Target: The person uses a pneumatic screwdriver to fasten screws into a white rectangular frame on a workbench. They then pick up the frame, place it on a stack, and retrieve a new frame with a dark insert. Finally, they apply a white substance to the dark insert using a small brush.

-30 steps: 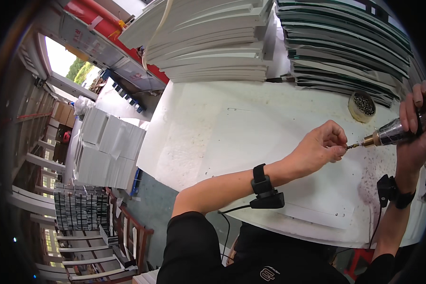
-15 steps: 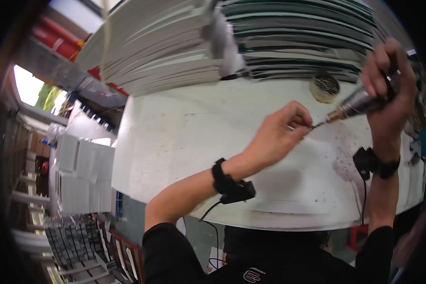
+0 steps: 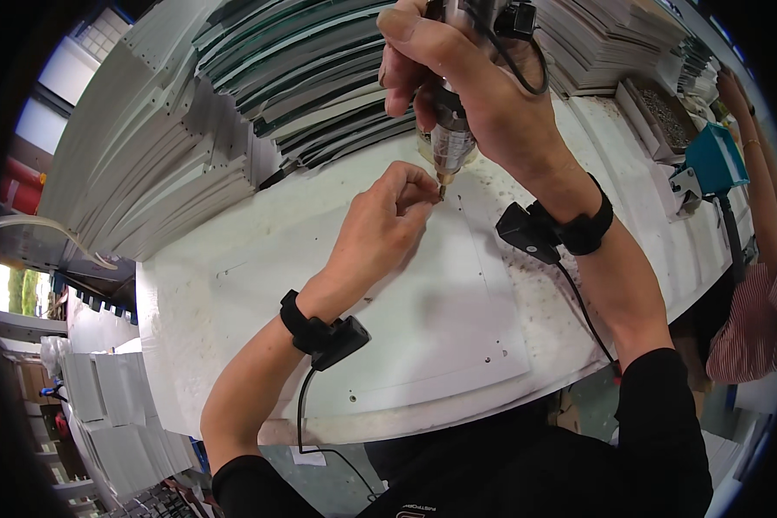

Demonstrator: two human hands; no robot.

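I see a white worktable point(image 3: 177, 328) filling most of the frame, with a flat white panel point(image 3: 397, 332) lying on it across the middle. A stack of white panels point(image 3: 134, 151) rises at upper left; just beside it, toward top centre, I have a stack of green-edged sheets point(image 3: 298, 65). A co-worker's forearm point(image 3: 762, 194) shows at the right edge. The right hand point(image 3: 505, 99), at upper centre, has its fingers wrapped round a power screwdriver point(image 3: 454, 147), which points down toward the panel's far edge. The left hand point(image 3: 378, 223) is left of it, thumb and forefinger drawn close together right at the driver's tip; I can't tell whether they pinch a screw. At upper right I can see a tray of small metal fasteners point(image 3: 662, 121), with a teal tool point(image 3: 718, 161) near it. Each wrist carries a black strapped module. A round tub point(image 3: 472, 156) is mostly hidden behind the screwdriver, whose small bit point(image 3: 442, 192) ends beside the left fingertips.
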